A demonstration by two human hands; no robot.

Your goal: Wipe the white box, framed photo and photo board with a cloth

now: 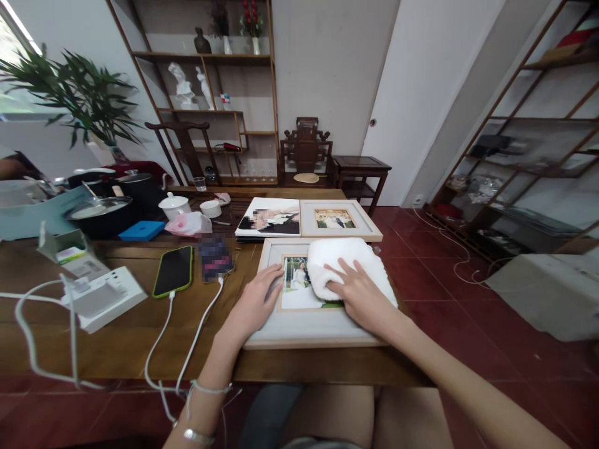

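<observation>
A pale wooden photo frame [299, 327] lies flat at the near edge of the wooden table [116, 337]. My left hand [255, 302] rests on its left border, fingers spread flat. My right hand [358, 293] presses flat on a folded white cloth [349, 262] that covers the right part of the frame's picture. Both hands are open and hold nothing in a grip. Behind this frame lie a second framed photo [339, 219] and an unframed photo print [269, 218].
A phone in a green case [174, 270] and a second phone [215, 257] lie left of the frame, with white cables trailing off the table's front. A white box [100, 296], blue box, pots and cups stand further left. Chairs and shelves line the back wall.
</observation>
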